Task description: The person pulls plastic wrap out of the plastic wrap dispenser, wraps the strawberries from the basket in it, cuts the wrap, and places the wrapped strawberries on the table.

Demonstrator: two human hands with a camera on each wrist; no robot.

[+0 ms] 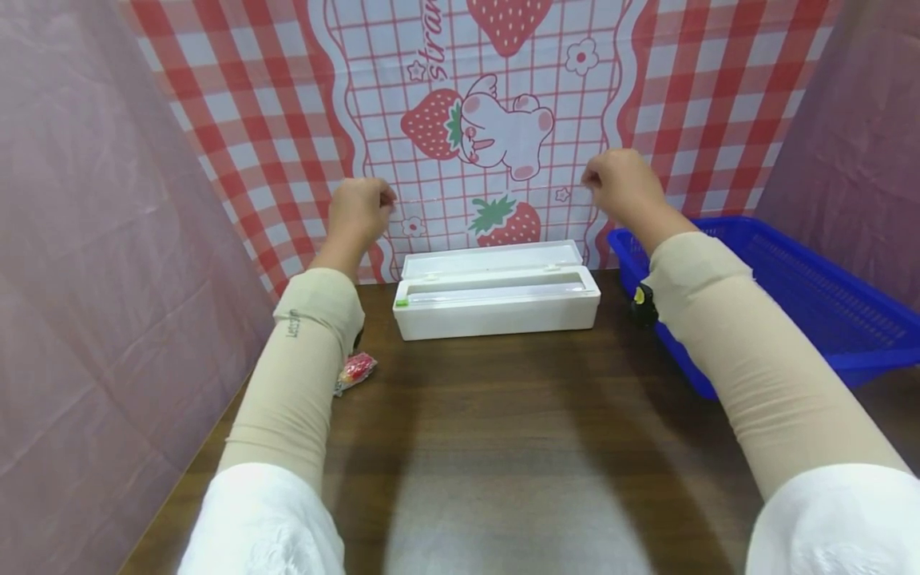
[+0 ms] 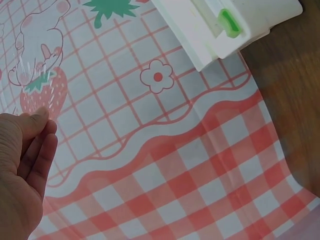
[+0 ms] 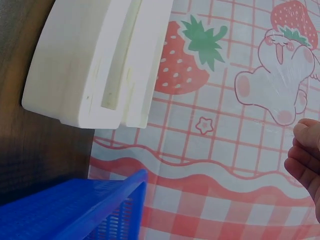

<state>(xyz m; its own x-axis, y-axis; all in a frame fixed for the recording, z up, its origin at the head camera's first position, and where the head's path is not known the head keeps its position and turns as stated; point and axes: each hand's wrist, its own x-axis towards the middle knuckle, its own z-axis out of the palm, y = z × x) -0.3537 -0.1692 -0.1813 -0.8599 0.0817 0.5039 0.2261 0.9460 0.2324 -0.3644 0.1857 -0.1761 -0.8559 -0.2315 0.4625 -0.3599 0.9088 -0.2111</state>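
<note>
Both hands are raised in front of the patterned backdrop, apart from each other and above a white cling film dispenser. Thumb and fingertips of my left hand pinch a clear sheet of cling film, seen by its fine glints in the left wrist view. My right hand pinches the film too, with faint creases beside its fingertips in the right wrist view. The dispenser's lid stands open at the back. A green slider sits at its left end.
A blue plastic basket stands at the right, under the right forearm. On the brown table, a small red item in clear wrapping lies beside the left sleeve. A strawberry-print cloth hangs behind, with pink curtains at both sides.
</note>
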